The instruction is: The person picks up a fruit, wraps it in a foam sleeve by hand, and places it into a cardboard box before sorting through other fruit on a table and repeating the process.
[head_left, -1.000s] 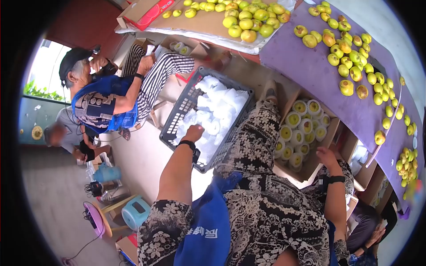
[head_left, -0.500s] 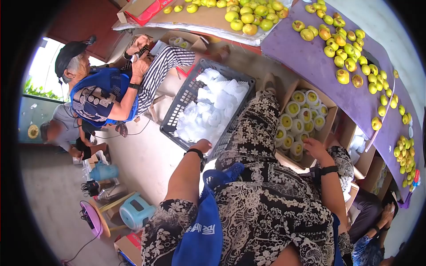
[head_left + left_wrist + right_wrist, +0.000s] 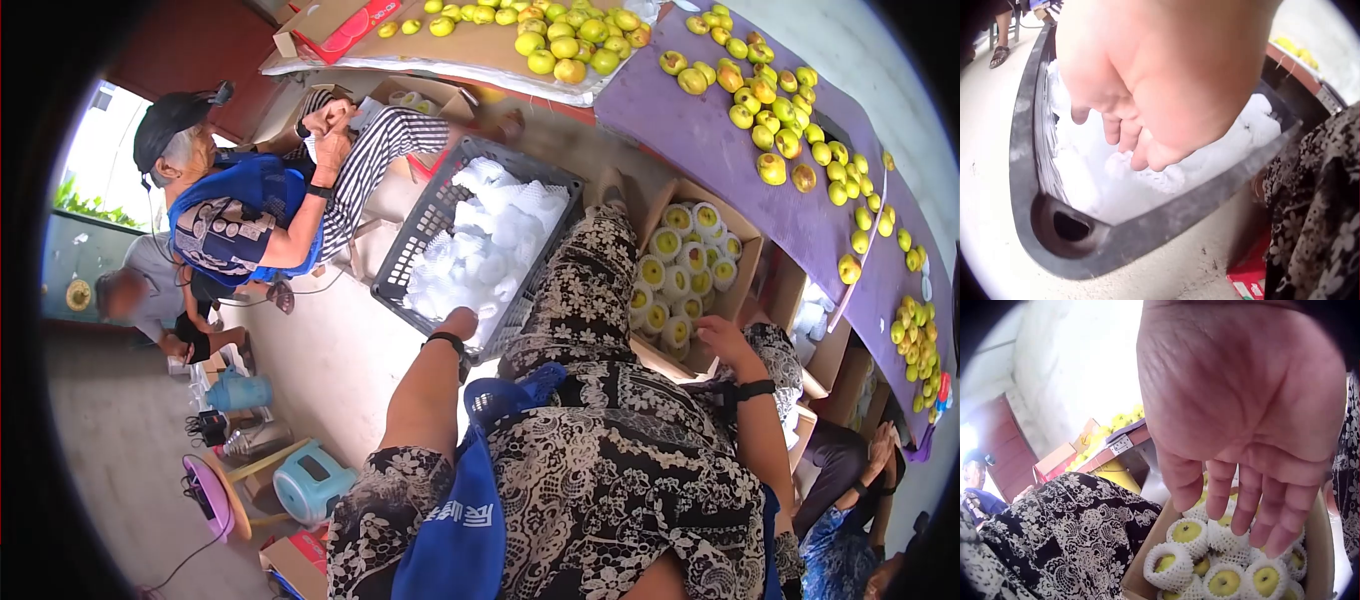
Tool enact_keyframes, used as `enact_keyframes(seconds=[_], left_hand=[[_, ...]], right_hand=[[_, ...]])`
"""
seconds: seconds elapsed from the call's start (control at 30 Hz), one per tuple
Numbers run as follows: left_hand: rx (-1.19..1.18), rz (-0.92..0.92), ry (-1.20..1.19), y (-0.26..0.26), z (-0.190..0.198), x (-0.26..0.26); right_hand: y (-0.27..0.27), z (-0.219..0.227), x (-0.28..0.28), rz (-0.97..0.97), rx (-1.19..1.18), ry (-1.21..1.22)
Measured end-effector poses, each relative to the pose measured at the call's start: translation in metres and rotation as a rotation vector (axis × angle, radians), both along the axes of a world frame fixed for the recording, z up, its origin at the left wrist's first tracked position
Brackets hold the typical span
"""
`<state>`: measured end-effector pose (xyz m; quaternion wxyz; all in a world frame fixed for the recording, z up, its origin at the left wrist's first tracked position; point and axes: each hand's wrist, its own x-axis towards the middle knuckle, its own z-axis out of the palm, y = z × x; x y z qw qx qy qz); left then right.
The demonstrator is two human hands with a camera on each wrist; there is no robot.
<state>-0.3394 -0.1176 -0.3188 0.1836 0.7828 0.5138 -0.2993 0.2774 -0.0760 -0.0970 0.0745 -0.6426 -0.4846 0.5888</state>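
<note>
My left hand point(image 3: 459, 323) is over the near corner of a black plastic crate point(image 3: 398, 262) heaped with white foam fruit nets point(image 3: 450, 262). In the left wrist view, its curled fingers and thumb pinch a bunched foam net point(image 3: 1169, 179) above the pile. My right hand point(image 3: 725, 342) is over the near end of a cardboard box point(image 3: 748, 262), palm down. The right wrist view shows its fingers point(image 3: 1217, 490) extended and slightly spread above apples point(image 3: 1225, 582) sleeved in foam nets. Nothing shows in its grasp, and its fingers hide part of the box.
Loose yellow-green apples point(image 3: 770, 168) are spread over a purple-covered table point(image 3: 655, 110) and a cardboard-topped table. A person in a blue vest point(image 3: 240, 215) sits beyond the crate. My patterned trouser leg point(image 3: 570, 290) lies between crate and box. A blue stool point(image 3: 312, 480) stands at lower left.
My left hand has drawn back from the middle of the foam nets to the crate's near corner. My right hand has moved slightly left, over the box's near end.
</note>
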Motion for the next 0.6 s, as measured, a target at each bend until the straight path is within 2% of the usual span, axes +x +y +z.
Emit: enact_keyframes(seconds=[0.07,0.13,0.17,0.23,0.27,0.33,0.37,0.4,0.47,0.53,0.6], left_hand=[[0.163,0.158,-0.136,0.005,0.072,0.006],[0.196,0.751,-0.378,0.009,0.093,-0.003],[0.200,0.750,-0.375,0.009,0.102,-0.004],[0.398,1.025,-0.595,0.009,0.134,-0.001],[0.405,1.025,-0.591,0.012,0.150,0.002],[0.343,1.306,-0.781,0.026,0.172,0.009],[0.277,1.354,-0.926,0.034,0.182,0.012],[0.277,1.344,-0.932,0.040,0.198,0.023],[0.157,1.398,-1.397,0.056,0.238,0.060],[0.074,1.298,-1.463,0.069,0.278,0.098],[-0.083,1.141,-1.710,0.079,0.305,0.139]], right_hand=[[0.003,-0.004,0.003,-0.027,-0.007,0.015],[0.006,-0.003,0.000,-0.031,-0.013,0.023],[0.006,-0.003,-0.002,-0.037,-0.021,0.023],[0.005,0.001,-0.010,-0.034,0.006,0.016],[0.007,0.002,-0.014,-0.031,0.031,0.007],[0.012,0.003,-0.017,0.022,0.036,0.013],[0.016,0.004,-0.017,0.072,0.039,0.015],[0.020,0.009,-0.020,0.064,0.045,0.012],[0.022,0.031,-0.041,0.154,0.421,0.082],[0.026,0.074,-0.071,0.182,0.501,0.147],[0.028,0.105,-0.097,0.217,0.559,0.302]])
